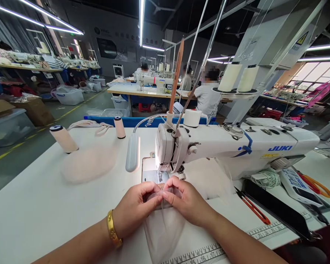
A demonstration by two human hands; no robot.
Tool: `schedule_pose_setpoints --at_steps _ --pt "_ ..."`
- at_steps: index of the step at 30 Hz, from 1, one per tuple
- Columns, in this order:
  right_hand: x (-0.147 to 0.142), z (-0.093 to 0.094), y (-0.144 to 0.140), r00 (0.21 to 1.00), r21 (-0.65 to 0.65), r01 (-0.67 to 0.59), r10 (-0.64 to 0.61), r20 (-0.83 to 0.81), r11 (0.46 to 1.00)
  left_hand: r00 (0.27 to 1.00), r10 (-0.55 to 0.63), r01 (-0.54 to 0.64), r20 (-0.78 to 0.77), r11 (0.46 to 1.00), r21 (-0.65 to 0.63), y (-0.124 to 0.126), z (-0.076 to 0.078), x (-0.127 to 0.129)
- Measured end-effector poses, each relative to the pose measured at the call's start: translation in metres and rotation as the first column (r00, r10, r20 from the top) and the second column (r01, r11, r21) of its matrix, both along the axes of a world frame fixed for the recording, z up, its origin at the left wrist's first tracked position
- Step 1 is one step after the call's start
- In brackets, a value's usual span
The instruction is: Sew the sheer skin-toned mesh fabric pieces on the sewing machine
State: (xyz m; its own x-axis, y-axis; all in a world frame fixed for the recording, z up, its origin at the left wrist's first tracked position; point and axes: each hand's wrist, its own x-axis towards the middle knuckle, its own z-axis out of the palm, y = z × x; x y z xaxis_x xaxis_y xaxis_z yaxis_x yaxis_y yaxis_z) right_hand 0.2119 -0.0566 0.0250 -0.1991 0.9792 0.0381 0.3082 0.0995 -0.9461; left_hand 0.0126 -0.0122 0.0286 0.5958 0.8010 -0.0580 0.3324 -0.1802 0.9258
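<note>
Your left hand [134, 211] and right hand [185, 200] both pinched the sheer mesh fabric piece [162, 223] between closed fingertips, just in front of the Juki sewing machine [222, 146]. The fabric lay flat on the table [44, 212], its top edge near the presser foot [161, 176].

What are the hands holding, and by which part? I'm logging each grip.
Both the left hand and right hand pinch the top edge of a sheer fabric piece between fingertips.

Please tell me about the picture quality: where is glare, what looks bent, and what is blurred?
Head view: the sewing machine lamp glares white at the needle; ceiling light strips flare; wide-lens distortion bends the table edge and the printed ruler; both hands on the sheer fabric are sharp; distant people's faces are blurred.
</note>
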Motion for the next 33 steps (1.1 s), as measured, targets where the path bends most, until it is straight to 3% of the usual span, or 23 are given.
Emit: schedule_pose_setpoints --at_steps 6,12,18,33 --pt "-0.0037 -0.0033 -0.0028 0.998 0.038 0.034 -0.036 0.053 0.999 0.994 0.093 -0.094 0.049 0.995 0.025 -0.0027 -0.0027 0.0042" --pt "-0.0063 -0.0039 -0.0042 0.997 0.090 0.051 -0.056 0.049 0.995 0.986 0.096 -0.087 0.136 0.994 -0.066 -0.0041 -0.0061 0.0056" --pt "-0.0087 -0.0055 -0.0045 0.994 0.127 0.083 -0.090 0.056 0.988 0.988 0.123 -0.117 0.095 0.991 -0.060 -0.0035 -0.0044 0.0076" --pt "-0.0071 -0.0073 -0.0072 0.992 0.148 0.092 -0.103 0.072 0.985 0.980 0.125 -0.113 0.155 0.990 -0.087 -0.0026 -0.0074 0.0071"
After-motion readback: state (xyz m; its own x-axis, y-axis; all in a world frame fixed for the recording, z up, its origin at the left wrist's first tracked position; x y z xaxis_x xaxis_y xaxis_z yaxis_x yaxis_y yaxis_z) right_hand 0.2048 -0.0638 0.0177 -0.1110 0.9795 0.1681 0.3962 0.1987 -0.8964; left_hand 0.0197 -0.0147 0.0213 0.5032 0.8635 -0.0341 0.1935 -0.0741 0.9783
